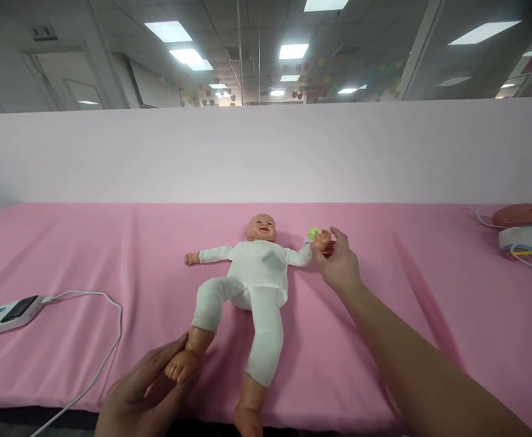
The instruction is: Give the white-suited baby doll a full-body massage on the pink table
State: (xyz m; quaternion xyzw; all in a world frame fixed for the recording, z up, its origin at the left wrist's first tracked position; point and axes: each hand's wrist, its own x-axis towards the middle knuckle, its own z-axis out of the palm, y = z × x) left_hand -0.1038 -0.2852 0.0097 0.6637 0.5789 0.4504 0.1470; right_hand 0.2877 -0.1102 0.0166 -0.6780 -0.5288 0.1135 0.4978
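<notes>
A baby doll (263, 264) in a white cloth suit lies on its back on a pink sheet, head away from me and arms spread. My left hand (141, 385) is closed around the ankle and foot of its leg on my left, thumb on top and some fingers hidden beneath. That leg is bent at the knee, while the other stretches towards the near edge. With my right hand (342, 264) I pinch the doll's hand on my right side. Beside that doll hand shows a small bright green object (313, 233), partly covered, whose kind I cannot make out.
At the left lies a white device (13, 315) with a dark panel; its white cable (119, 328) loops over the near edge. Another doll-like figure (525, 215) with white tubing rests at the far right. A low white wall (266, 155) backs the pink sheet (156, 243).
</notes>
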